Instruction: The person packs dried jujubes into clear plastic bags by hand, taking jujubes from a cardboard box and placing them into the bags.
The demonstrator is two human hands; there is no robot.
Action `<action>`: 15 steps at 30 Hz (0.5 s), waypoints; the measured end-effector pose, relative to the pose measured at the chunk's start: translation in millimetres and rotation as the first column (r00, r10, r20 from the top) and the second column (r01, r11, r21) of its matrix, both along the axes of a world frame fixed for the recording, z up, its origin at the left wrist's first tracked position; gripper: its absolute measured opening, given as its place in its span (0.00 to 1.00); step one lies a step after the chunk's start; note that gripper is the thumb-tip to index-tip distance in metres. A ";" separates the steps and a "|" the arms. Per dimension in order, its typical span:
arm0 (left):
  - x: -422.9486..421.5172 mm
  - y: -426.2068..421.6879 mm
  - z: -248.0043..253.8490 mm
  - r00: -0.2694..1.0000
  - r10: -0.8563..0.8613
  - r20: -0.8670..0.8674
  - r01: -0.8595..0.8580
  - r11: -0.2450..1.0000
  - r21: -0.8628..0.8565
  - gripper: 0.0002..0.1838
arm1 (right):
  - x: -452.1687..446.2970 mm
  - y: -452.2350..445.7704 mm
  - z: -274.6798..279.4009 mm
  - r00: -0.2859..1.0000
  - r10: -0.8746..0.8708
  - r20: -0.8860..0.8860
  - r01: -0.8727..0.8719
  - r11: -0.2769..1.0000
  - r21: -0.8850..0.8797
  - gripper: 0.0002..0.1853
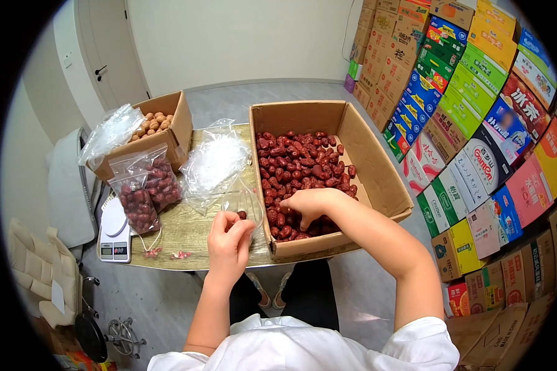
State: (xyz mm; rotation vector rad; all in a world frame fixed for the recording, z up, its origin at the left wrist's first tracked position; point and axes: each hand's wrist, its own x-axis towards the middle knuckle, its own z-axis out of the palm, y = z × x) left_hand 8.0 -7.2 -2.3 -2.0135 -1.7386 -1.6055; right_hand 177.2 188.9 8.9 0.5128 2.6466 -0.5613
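Observation:
My left hand (230, 238) pinches the edge of a clear plastic bag (244, 199) beside the large cardboard box (377, 187); one red date (242, 215) shows at the bag. Inside the box, my right hand (309, 206) reaches down into a heap of red dates (303, 162), its fingertips partly hidden among them. Whether it grips any date cannot be made out. Two filled bags of dates (137, 207) lean together at the left, near a white kitchen scale (115, 232).
A smaller carton (181, 127) of walnuts (155, 123) stands at the table's back left, plastic bags (112, 133) over its edge. More clear bags (215, 162) lie mid-table. Stacked cartons (452, 117) line the right side. A beige chair (40, 266) is at the left.

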 end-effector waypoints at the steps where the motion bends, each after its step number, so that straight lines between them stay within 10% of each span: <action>1: 0.1 -0.1 0.1 1.000 0.002 -0.004 -0.002 1.000 0.000 0.10 | -1.4 1.4 -2.6 1.000 0.003 0.025 -0.003 1.000 -0.011 0.31; 15: 2.1 1.1 0.4 1.000 -0.001 -0.012 0.001 1.000 0.002 0.09 | -6.8 0.5 -10.6 0.996 -0.056 0.071 0.049 0.994 0.093 0.23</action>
